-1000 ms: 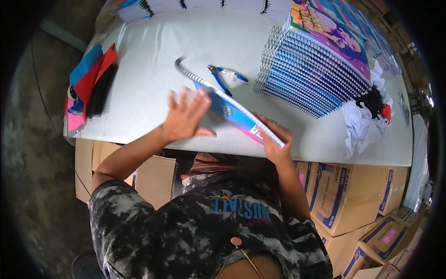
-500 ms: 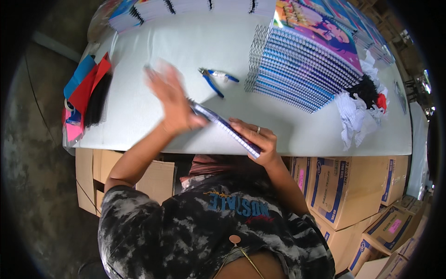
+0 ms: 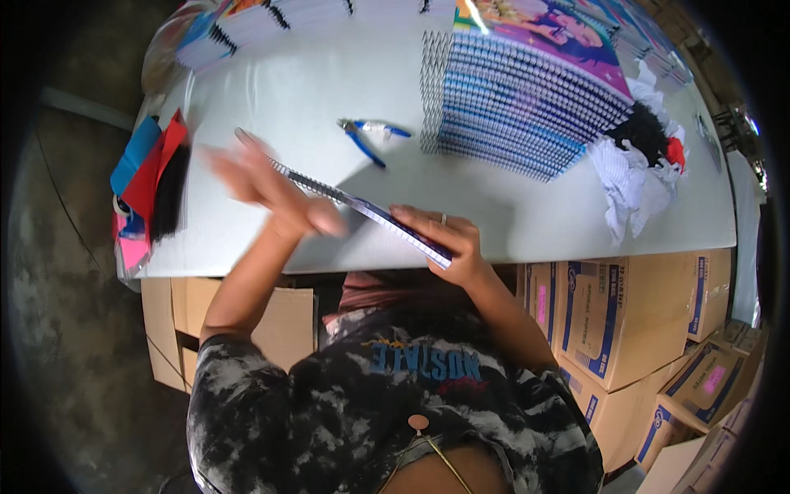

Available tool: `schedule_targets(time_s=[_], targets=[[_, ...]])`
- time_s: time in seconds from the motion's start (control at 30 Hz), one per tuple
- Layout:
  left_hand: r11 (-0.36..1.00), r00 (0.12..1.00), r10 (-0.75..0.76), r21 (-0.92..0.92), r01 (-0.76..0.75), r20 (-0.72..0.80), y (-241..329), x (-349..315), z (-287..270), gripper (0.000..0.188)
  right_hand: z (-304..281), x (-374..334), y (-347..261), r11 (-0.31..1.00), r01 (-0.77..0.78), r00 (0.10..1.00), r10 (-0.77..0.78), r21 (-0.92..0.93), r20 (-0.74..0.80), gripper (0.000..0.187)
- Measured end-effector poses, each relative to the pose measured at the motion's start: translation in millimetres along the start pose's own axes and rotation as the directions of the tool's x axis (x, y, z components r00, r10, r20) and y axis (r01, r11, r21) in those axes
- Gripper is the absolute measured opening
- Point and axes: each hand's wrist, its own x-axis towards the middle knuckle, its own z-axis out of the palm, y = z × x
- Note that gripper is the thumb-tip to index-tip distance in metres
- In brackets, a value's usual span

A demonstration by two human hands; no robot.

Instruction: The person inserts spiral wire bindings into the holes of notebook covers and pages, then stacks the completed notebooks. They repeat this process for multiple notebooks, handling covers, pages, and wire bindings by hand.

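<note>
Just above the near part of the surface [image 3: 206, 243], the R hand [image 3: 457, 244] is grasping the notebook [image 3: 391, 228] near its lower R end, fingers closing round it, thumb mostly hidden. Farther up-L, the L hand [image 3: 276, 193] is showing blurred, its fingers stretching out & not closing on anything; can't tell if the palm is touching the spiral coil [image 3: 316, 187] there. To be doing this well, R should prob. be pinching firmly w/o bending the pages, L pressing only lightly, & coil & bound edge lying in one line so loops aren't snagging. Notebook's turning its narrow edge up to the camera; its long axis is running diagonally, near-R to far-L, w/ the coil sticking out past the far-L end & pointing approx. the same way. Beyond, blue-handled cutters [image 3: 364, 147] are lying apart from both hands, & a notebook stack [image 3: 518, 107] is standing far-R, w/ crumpled cloth [image 3: 624, 185] beside it.
</note>
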Motion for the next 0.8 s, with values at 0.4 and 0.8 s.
schedule_targets(time_s=[0.4, 0.8], targets=[[0.938, 0.992, -0.057, -0.335, 0.092, 0.113, 16.8, -5.6, 21.0, 0.102, 11.0, -0.4, -4.1, 1.0, -0.029, 1.0, 0.028, -0.009, -0.007, 0.038], [0.909, 0.902, 0.163, -0.417, 0.021, 0.4, 79.5, -55.9, 14.4, 0.117, 12.5, -0.8, 4.8, 0.997, -0.079, 0.993, 0.078, -0.009, -0.089, 0.046]])
